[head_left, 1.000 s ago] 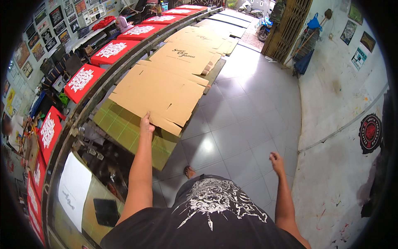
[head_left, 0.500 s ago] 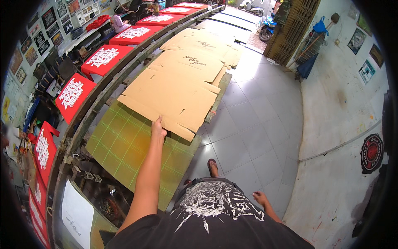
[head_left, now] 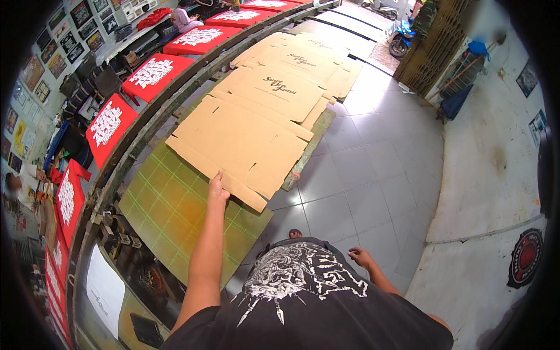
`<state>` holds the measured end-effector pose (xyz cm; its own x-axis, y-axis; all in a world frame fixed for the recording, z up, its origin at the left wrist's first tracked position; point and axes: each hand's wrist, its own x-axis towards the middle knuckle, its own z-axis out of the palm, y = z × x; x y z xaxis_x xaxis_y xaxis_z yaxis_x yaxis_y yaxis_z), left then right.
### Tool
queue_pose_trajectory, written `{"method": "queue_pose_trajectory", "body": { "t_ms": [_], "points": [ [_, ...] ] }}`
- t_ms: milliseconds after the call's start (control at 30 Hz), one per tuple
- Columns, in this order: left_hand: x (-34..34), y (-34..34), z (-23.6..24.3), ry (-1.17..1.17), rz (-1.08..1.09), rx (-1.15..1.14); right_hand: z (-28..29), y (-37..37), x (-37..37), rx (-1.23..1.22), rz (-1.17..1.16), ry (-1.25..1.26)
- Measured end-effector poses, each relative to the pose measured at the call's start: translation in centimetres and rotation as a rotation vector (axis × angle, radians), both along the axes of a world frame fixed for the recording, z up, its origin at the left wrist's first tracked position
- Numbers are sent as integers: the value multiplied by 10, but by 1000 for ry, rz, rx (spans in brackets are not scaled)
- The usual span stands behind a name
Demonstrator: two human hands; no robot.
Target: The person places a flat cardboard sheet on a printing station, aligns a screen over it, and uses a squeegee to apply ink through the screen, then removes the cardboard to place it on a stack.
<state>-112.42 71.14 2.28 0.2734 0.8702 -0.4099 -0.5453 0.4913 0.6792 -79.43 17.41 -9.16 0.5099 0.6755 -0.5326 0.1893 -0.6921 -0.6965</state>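
Note:
My left hand (head_left: 217,192) is closed on the near edge of a plain flat cardboard box blank (head_left: 236,146), thumb on top. The blank partly covers a green gridded board (head_left: 169,204) and lies just this side of overlapping cardboard blanks (head_left: 274,84) with dark printing. My right hand (head_left: 359,256) hangs low beside my body over the tiled floor, fingers loosely bent and apart, holding nothing. At lower left are a white printed sheet (head_left: 104,286) and a black rectangular object (head_left: 146,329).
A long rail (head_left: 140,131) separates my side from red printed fabrics on boards (head_left: 111,131). Two people (head_left: 184,20) (head_left: 23,189) are across on the left. Gray tiles (head_left: 373,169) run between the boards and the right wall (head_left: 484,175). A scooter (head_left: 399,41) stands beyond the doorway.
The plain blank has moved forward along the boards with my left hand, exposing more of the green board. My right hand has dropped and shifted slightly, and my view has moved.

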Motion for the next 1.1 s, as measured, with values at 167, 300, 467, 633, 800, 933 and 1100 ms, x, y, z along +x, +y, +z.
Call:
{"method": "queue_pose_trajectory", "body": {
  "t_ms": [167,300,467,633,800,933,1100],
  "points": [
    [12,-3,7,-35,-37,-51,-30,4,45,-45,65,21],
    [13,-4,11,46,46,-60,-33,18,68,-110,105,63],
    [23,-37,53,503,350,257,-34,38,98,-152,185,56],
    [-38,-135,77,844,425,378,-45,74,121,-244,427,42],
    [-84,-291,52,656,296,312,-32,129,112,-283,1060,-223],
    [-100,-422,29,695,241,92,-89,154,111,-113,1383,-79],
    [-139,-574,-35,933,439,-139,-80,191,-10,-79,1645,-167]
  ]
}}
